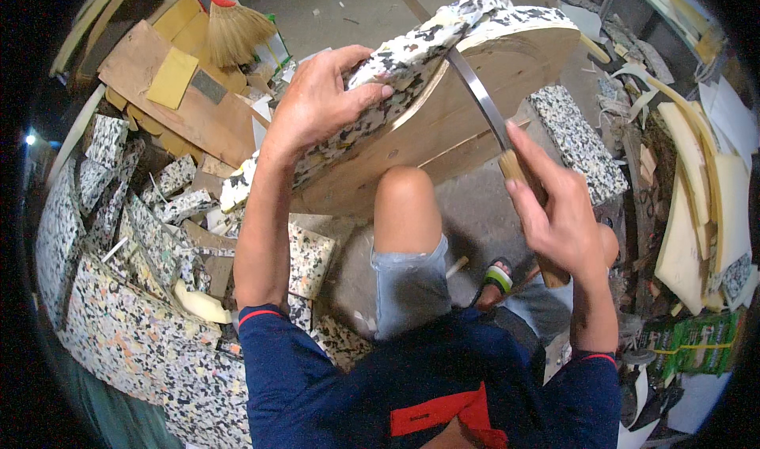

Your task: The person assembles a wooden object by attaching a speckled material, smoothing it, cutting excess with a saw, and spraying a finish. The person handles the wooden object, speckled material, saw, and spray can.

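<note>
A curved wooden frame (pixel 475 93) lies slanted across my raised knee, its upper edge covered with black-and-white speckled foam (pixel 526 20). My left hand (pixel 313 105) grips a loose flap of that foam (pixel 431 44), thumb on the near side, fingers behind. In my right hand (pixel 562 212) is a long thin knife (pixel 477 91), held by its wooden handle. The blade passes through the gap under the foam flap, right of my left hand, and its tip shows beyond the far side.
Speckled foam offcuts (pixel 127 299) pile up at the left. A foam block (pixel 578 140) lies right of the frame. Cream foam pieces (pixel 685 204) lean at the far right. A straw broom (pixel 236 34) and a brown board (pixel 134 77) are at the back left.
</note>
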`<act>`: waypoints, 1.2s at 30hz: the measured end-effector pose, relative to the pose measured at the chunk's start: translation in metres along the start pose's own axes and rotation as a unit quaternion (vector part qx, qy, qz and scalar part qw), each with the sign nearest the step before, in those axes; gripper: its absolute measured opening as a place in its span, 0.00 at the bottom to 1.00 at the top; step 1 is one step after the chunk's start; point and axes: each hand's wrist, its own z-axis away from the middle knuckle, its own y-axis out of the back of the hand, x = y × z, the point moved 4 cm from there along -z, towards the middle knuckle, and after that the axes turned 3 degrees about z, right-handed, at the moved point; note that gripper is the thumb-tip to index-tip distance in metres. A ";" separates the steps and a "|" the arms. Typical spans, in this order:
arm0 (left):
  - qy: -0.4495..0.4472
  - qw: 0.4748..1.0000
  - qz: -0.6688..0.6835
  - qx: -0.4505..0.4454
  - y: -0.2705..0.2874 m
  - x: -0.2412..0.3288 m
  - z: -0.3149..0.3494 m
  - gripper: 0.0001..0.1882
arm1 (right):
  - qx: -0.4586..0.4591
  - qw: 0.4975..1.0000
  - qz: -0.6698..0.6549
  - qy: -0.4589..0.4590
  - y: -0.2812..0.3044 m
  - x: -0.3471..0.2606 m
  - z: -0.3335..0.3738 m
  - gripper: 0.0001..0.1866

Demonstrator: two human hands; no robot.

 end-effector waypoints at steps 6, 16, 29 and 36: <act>-0.014 1.000 0.014 0.003 -0.002 -0.003 0.000 0.24 | 0.014 1.000 0.000 0.009 -0.003 -0.004 0.010 0.30; 0.039 0.997 0.068 -0.017 -0.001 -0.006 -0.001 0.25 | 0.040 0.998 0.020 0.039 -0.027 0.006 0.009 0.33; 0.010 0.999 0.023 -0.021 0.004 -0.001 -0.004 0.24 | 0.047 0.997 0.055 0.007 -0.054 0.013 -0.024 0.31; 0.003 0.998 0.055 -0.036 0.001 -0.016 -0.008 0.27 | -0.003 0.998 0.002 -0.061 -0.044 0.001 0.047 0.33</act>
